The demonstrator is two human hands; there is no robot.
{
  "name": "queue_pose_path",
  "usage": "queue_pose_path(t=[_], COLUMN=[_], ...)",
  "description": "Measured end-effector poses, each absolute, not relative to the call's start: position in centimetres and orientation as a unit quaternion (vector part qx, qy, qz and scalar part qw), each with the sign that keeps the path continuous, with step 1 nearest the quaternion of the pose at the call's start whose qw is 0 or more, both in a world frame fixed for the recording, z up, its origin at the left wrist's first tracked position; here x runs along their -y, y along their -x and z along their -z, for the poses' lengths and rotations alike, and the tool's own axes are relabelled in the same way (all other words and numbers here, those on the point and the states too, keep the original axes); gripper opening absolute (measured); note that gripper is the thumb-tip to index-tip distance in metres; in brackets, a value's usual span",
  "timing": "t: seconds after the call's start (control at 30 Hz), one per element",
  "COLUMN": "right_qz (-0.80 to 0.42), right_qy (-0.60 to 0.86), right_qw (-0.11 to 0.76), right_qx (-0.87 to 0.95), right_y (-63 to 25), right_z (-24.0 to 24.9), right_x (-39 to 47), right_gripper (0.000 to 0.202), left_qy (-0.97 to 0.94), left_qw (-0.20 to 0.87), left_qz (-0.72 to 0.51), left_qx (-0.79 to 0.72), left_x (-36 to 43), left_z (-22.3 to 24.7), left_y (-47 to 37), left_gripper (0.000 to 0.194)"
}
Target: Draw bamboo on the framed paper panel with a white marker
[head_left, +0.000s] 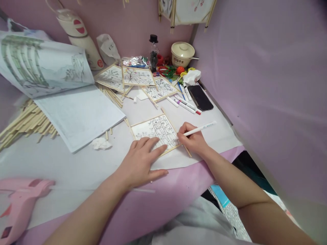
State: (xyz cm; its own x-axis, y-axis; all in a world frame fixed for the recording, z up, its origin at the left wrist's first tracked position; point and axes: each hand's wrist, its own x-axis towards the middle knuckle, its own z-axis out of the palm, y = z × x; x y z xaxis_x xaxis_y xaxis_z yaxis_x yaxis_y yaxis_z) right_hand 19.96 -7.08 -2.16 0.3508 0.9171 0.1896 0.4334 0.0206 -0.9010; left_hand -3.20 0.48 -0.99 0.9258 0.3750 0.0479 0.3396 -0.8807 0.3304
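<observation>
A small panel [163,127] with thin wooden strips along its edges lies on the white sheet, bearing black line drawings of bamboo. My left hand [143,161] rests flat on its lower left edge, fingers spread. At the panel's right side, my right hand [191,137] is closed around a white pen [201,128], its tip by the panel's lower right part. Further back lie three more framed drawings: one at the left [112,77], one in the middle [138,77] and one at the right [160,89].
An open sketchbook [81,115] lies at the left over wooden sticks [30,122]. A pink glue gun [22,200] is at the lower left. Behind are pens [187,106], a phone [201,97], a lidded bowl [182,54] and a bottle [153,54]. A lantern [191,12] hangs above.
</observation>
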Motion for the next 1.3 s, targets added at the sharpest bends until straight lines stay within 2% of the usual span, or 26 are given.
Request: queue_pose_path(t=[0.73,0.93,1.3], right_qz=[-0.259,-0.242,-0.237], right_qy=[0.651,0.658,0.653], right_qw=[0.433,0.456,0.435], right_qx=[0.566,0.548,0.573], right_y=[-19.81,-19.86,-19.73], right_z=[1.61,1.82,1.74], right_x=[7.03,7.07,6.98], right_gripper=[0.018,0.018,0.017], left_qy=[-0.977,-0.977,-0.977], left_qw=[0.140,0.136,0.137], left_qz=[-0.053,-0.054,-0.056], left_qx=[-0.154,-0.154,-0.154], left_x=[-0.65,-0.62,-0.60], left_z=[0.46,0.50,0.48], left_y=[3.06,3.10,3.00], left_gripper=[0.067,0.067,0.068])
